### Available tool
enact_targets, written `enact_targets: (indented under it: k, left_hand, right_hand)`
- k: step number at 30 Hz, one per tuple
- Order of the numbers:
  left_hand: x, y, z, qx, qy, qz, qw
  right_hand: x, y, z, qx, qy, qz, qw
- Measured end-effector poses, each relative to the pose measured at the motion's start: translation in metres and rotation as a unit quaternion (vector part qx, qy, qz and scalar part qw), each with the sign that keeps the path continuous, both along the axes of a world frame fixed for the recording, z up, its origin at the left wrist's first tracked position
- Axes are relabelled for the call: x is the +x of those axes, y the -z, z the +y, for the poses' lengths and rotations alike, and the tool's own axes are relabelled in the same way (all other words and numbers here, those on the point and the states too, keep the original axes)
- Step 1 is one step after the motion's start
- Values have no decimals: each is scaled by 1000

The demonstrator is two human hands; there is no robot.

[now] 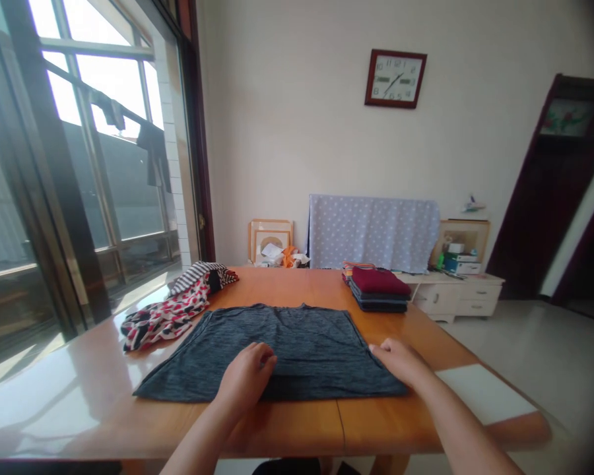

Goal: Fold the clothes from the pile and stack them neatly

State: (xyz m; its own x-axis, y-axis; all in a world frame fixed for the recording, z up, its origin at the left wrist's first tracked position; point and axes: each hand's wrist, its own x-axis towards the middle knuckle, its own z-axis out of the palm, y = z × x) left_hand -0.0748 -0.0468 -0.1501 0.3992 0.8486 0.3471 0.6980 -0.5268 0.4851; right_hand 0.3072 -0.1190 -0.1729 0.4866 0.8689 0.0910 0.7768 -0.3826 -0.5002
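Note:
A dark blue-grey heathered garment (307,343), apparently a shirt, lies flattened on the wooden table in front of me. My left hand (250,369) is over its near middle part, the fingers loosely bent with a gap at the thumb and nothing seen in them. At the garment's right side edge, my right hand (396,359) has thumb and fingers closed together on the cloth. Its fingertips are partly hidden by the hand itself.
Loose patterned clothes (173,313) lie in a heap on the table's left. Folded clothes (379,289), a maroon one on top, are stacked at the back right. A white sheet (485,394) lies near the table's right edge (542,429). Glass doors (123,165) stand left.

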Motion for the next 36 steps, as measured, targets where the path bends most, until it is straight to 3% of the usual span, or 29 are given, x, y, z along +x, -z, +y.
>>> enact_targets:
  k: [4,8,10,12,16,20,24,27,31,36]
  left_hand:
    - [52,-4,-12,-37,121,-30,992]
    - [101,2,-23,-87,210,-45,973]
    - [123,8,-27,-115,234,-62,963]
    - [143,14,-30,-150,234,-77,957]
    - [170,22,-31,-193,193,-91,958]
    - [178,24,-23,-220,150,-106,958]
    - [178,29,-13,-238,116,-164,950]
    - [178,34,-9,-255,123,-203,937]
    - [176,38,-7,-284,144,-235,918]
    - [173,36,-7,-295,153,-259,907]
  right_hand:
    - [1,5,-14,-30,-18,-2,999]
    - [-6,11,-13,2,-49,-4,999]
    - [-11,10,-8,34,-44,47,997]
    - [-18,5,-4,68,-45,145,986]
    - [-38,-9,1,94,-80,347,930]
    - [-52,-12,8,113,-104,458,876]
    - [-43,-5,20,54,-116,532,837]
    - [-24,-1,36,45,-70,514,854]
    - [-1,0,69,55,14,403,914]
    - [5,-1,110,45,32,296,953]
